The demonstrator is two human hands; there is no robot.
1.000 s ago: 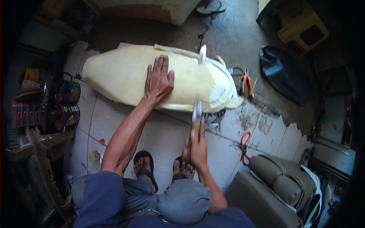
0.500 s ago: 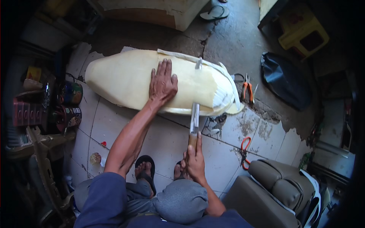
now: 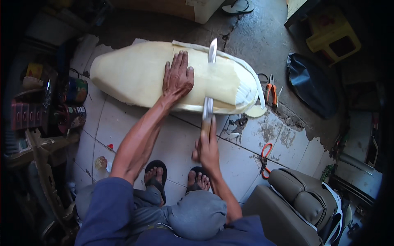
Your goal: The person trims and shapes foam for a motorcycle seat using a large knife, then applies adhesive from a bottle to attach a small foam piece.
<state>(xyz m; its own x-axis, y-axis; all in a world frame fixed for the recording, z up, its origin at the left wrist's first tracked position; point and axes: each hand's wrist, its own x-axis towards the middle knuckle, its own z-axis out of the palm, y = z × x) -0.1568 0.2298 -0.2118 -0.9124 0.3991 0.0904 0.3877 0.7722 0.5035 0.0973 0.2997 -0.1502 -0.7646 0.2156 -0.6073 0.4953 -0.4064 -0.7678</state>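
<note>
A long cream foam pad [image 3: 127, 78], shaped like a motorcycle seat, lies crosswise on the floor in front of me. My left hand [image 3: 177, 80] rests flat on its top, fingers stretched out. My right hand [image 3: 209, 149] grips the handle of a long knife [image 3: 208, 107] at the pad's near edge. The blade's middle is hidden beneath the foam's top layer, and its tip shows at the far side. A loose pale foam strip [image 3: 246, 67] runs along the far edge and round the right end, where the surface is ridged and whiter.
Orange-handled pliers [image 3: 271, 92] and a black cover [image 3: 312, 88] lie to the right. Orange-handled scissors [image 3: 266, 160] lie nearer, beside a grey padded seat [image 3: 287, 205]. A yellow plastic stool [image 3: 334, 35] stands far right. Tins [image 3: 74, 90] and clutter line the left side.
My right hand and the knife have moved forward, away from me. More of the blade tip now sticks out beyond the pad's far side. My left hand stays flat on the foam.
</note>
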